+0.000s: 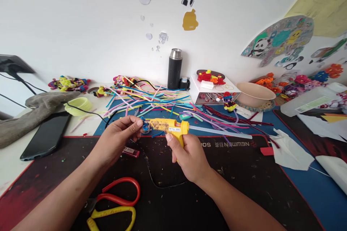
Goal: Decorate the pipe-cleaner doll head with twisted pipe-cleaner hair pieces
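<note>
Wrapped round the handle of a yellow glue gun point(164, 125), my right hand point(187, 153) holds it level above the black mat point(217, 195). A long translucent glue stick point(219, 131) sticks out of the gun's back end, to the right. The gun's nozzle points left and meets a small blue fuzzy piece point(145, 126). My left hand point(124, 133) pinches this blue piece between thumb and fingertips. Whether the nozzle touches the piece is too small to tell.
Red and yellow-handled scissors point(119, 196) lie on the mat at the front left. A phone point(46, 135) is at the left. Pipe cleaners point(151, 97), a black flask point(175, 68), a white box point(193, 88) and a beige bowl point(255, 95) stand or lie behind. A black cord crosses the mat.
</note>
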`<state>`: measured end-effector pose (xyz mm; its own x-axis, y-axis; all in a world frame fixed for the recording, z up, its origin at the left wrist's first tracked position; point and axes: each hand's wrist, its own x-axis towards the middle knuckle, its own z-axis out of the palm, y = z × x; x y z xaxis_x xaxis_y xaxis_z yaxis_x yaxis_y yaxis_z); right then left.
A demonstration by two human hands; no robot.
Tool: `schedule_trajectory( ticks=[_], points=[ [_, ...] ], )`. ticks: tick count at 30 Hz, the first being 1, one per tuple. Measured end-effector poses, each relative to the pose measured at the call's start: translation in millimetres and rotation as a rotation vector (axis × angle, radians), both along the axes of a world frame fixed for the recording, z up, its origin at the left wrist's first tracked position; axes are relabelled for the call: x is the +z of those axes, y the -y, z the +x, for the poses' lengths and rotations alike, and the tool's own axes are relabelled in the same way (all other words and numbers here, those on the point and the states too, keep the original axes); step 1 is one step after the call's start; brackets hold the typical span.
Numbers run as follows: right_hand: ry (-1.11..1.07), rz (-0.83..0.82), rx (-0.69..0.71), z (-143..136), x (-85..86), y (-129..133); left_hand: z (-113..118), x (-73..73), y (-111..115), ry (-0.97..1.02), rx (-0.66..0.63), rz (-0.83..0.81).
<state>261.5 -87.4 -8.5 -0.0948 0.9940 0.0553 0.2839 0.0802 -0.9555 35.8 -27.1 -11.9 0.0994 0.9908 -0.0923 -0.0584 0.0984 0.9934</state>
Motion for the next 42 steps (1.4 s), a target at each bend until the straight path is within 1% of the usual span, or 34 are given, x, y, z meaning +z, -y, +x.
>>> schedule_trajectory(
  ticks=[10, 27, 42],
  points=[
    [0.046, 0.020, 0.007, -0.1, 4.5, -0.8, 0.2, -0.2, 2.2, -0.058, -0.008, 0.014],
    [0.084, 0.084, 0.014, 0.3, 2.5, -0.8, -0.2, 2.6, 0.9, -0.121, 0.032, 0.074],
    [0.135, 0.086, -0.011, 1.1, -0.4, -2.0, -1.4, 3.5, 1.7, -0.186, 0.039, 0.106]
  ],
)
